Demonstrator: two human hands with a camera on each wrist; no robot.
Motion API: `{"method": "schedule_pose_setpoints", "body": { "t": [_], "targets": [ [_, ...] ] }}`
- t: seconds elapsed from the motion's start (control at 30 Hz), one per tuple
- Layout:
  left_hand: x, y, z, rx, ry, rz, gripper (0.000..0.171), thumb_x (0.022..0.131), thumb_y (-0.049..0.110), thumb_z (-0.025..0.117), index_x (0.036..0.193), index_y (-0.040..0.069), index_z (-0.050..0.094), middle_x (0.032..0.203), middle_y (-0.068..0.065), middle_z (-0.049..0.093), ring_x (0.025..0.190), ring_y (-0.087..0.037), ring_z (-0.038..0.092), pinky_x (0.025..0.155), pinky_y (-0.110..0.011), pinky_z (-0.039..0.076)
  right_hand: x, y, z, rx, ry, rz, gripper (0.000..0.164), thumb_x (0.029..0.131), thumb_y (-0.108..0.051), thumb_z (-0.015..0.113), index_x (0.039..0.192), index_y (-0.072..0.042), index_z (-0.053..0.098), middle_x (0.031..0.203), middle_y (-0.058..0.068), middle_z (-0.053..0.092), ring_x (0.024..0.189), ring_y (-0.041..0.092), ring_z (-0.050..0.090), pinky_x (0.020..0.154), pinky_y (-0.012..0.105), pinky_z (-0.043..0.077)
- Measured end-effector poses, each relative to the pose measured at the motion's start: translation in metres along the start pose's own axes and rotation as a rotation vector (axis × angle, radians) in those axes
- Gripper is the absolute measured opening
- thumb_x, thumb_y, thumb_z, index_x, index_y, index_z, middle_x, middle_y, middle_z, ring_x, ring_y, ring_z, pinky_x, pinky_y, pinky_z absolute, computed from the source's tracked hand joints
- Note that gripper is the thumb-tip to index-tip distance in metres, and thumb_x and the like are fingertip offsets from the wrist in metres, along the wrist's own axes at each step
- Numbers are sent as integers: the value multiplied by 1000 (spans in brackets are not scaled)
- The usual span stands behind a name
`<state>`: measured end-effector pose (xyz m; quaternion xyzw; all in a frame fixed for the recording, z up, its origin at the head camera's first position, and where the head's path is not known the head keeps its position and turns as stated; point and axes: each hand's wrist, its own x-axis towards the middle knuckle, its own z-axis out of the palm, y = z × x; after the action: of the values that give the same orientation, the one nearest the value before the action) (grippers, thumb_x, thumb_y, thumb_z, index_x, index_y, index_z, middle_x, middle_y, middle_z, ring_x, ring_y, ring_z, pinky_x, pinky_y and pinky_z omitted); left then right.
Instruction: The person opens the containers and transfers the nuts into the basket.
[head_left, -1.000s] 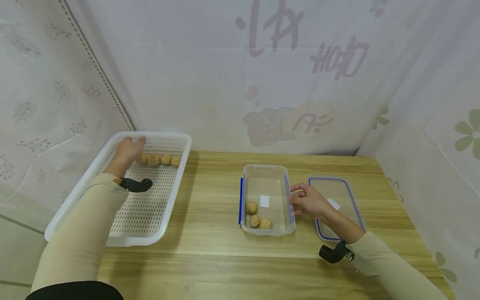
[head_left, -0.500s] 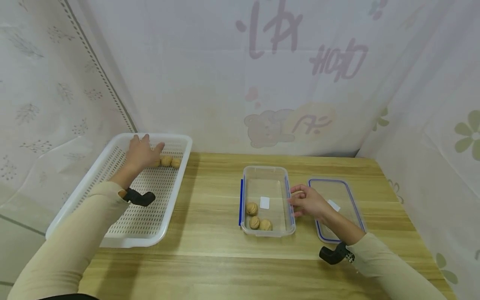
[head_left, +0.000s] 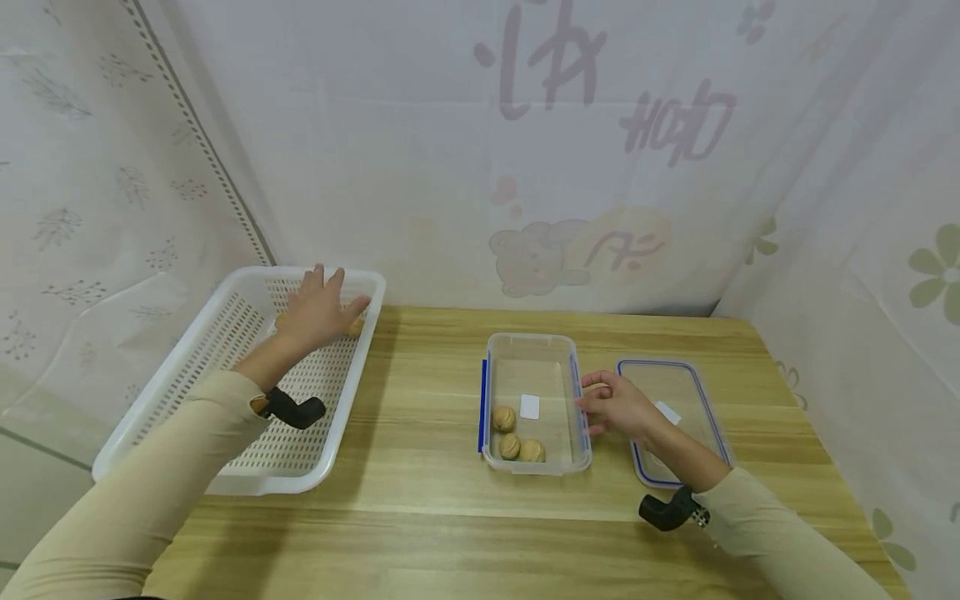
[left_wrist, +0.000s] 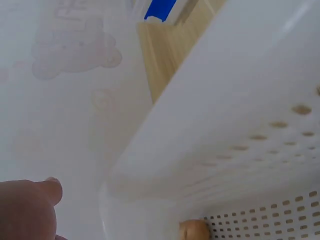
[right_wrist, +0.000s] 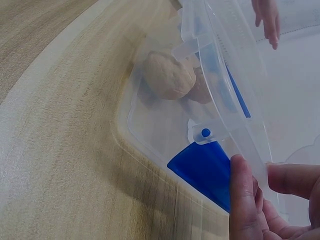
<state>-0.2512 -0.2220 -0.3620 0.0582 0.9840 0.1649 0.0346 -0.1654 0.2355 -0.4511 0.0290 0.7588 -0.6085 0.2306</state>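
Note:
My left hand (head_left: 318, 312) is over the far end of the white perforated basket (head_left: 273, 479), fingers spread. It covers part of the row of walnuts; one walnut (head_left: 356, 328) shows by the thumb and another (head_left: 282, 322) on the other side. In the left wrist view, a walnut (left_wrist: 194, 230) lies in the basket. My right hand (head_left: 613, 404) holds the right side of a clear plastic box (head_left: 558, 461); in the right wrist view, fingers (right_wrist: 242, 190) are at its blue latch (right_wrist: 205, 172), thumb at the rim. Several walnuts (head_left: 504, 418) lie inside, towards its near left corner.
A clear lid (head_left: 701, 417) with a blue seal lies on the wooden table (head_left: 450, 550), right of the box and partly under the right forearm. A printed white curtain (head_left: 420, 167) hangs behind and along the sides.
My left hand has moved to the right along the basket's far end, across the walnut row, and its fingers have spread. The right hand and the box have stayed put.

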Motion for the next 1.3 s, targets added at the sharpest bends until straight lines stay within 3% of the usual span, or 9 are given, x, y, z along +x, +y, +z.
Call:
{"method": "schedule_pose_setpoints", "body": {
  "t": [0.23,0.6,0.93,1.17,1.3],
  "targets": [
    [-4,17,4,45,-9,54,78,108,44,44,157,-11,18,160,-41,1,148,-56,0,114,-75,6,0,1,0,6,2,-7,41,99,-1,62,134,8,42,102,15,64,84,19,64,70,36,62],
    [-14,48,10,26,-65,171,74,109,41,47,158,-8,21,162,-37,4,150,-53,1,114,-75,6,-2,0,1,11,-6,-4,41,100,-1,63,134,7,41,103,15,64,85,20,64,71,37,62],
    [-15,72,20,-8,-77,326,73,107,38,53,159,-4,24,164,-32,12,151,-49,8,118,-70,10,1,0,0,17,-7,2,41,100,-1,62,135,7,41,102,14,63,84,19,63,70,36,62],
    [-12,85,29,-76,-144,453,72,106,36,55,159,-4,25,164,-32,13,151,-50,8,118,-70,8,1,0,0,17,-2,6,42,100,-1,63,135,6,41,101,12,62,84,19,62,70,36,62],
    [-10,93,35,-67,-169,504,72,106,38,54,159,-2,26,164,-30,14,151,-49,10,119,-69,10,1,-1,0,21,-3,10,41,100,-1,62,134,6,41,99,11,62,84,18,62,70,35,62]
  ]
}}
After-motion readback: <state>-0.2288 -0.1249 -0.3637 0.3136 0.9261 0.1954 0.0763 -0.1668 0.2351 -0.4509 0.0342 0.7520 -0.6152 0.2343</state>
